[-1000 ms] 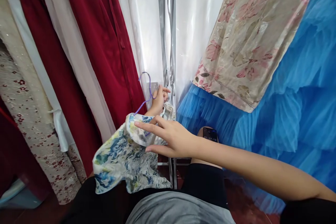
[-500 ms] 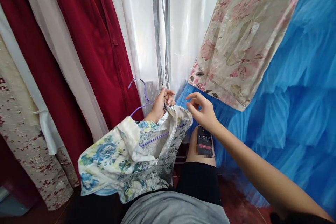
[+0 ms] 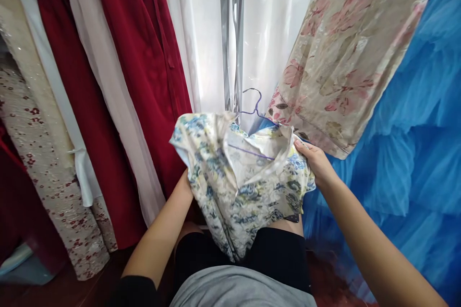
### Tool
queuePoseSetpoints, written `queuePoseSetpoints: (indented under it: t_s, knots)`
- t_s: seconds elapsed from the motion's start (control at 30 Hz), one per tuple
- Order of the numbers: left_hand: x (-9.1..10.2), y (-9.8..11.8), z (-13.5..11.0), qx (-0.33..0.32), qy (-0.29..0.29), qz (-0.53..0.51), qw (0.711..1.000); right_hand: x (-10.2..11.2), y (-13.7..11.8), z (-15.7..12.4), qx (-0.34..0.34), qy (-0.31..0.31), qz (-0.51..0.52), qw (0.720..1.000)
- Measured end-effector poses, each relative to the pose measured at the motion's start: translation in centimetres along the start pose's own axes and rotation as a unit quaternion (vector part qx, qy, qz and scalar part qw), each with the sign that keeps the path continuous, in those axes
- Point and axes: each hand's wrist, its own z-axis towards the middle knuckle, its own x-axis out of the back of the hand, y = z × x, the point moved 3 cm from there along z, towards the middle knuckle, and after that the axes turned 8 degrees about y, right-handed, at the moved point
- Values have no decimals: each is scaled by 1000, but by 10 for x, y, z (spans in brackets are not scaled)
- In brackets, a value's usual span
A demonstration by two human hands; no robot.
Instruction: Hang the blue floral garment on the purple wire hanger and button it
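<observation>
A floral blouse (image 3: 209, 168), cream with blue, yellow and green flowers, spreads in front of me above my lap. A purple hanger (image 3: 257, 105) runs through it, its hook standing out above the neckline and its bar showing inside the collar opening. On the right shoulder of the blouse, my right hand (image 3: 317, 158) is closed, thumb in front and the other fingers largely hidden behind. My left hand (image 3: 187, 183) reaches under the left sleeve side, where the cloth hides its fingers.
Dark red, pale and white garments (image 3: 144, 81) hang at the left. A beige floral cloth (image 3: 334, 67) and a blue ruffled dress (image 3: 406, 153) hang at the right. White curtain (image 3: 281, 24) and grey metal poles (image 3: 225, 33) stand ahead. A greyish tub (image 3: 29, 268) sits lower left.
The blouse and hanger have swung upright to face me and moved right. My left hand has left the neckline for the left sleeve side; my right hand has taken hold of the right shoulder.
</observation>
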Motion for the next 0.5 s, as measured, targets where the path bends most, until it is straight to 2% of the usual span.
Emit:
queuePoseSetpoints:
  t_s: [0.13, 0.23, 0.3, 0.43, 0.5]
  knots:
    - [53, -45, 2, 0, 11, -90, 996, -24, -8, 31, -33, 11, 28, 999]
    - [75, -86, -8, 1, 66, -141, 988, -41, -12, 47, -50, -19, 42, 998]
    - [81, -113, -20, 19, 85, -115, 990, -42, -13, 53, -61, -51, 35, 996]
    - [78, -158, -54, 48, 77, -66, 994, -26, -11, 55, -85, -104, -51, 990]
    - [75, -176, -72, 60, 73, -63, 994, -19, -11, 46, -4, -54, -119, 991]
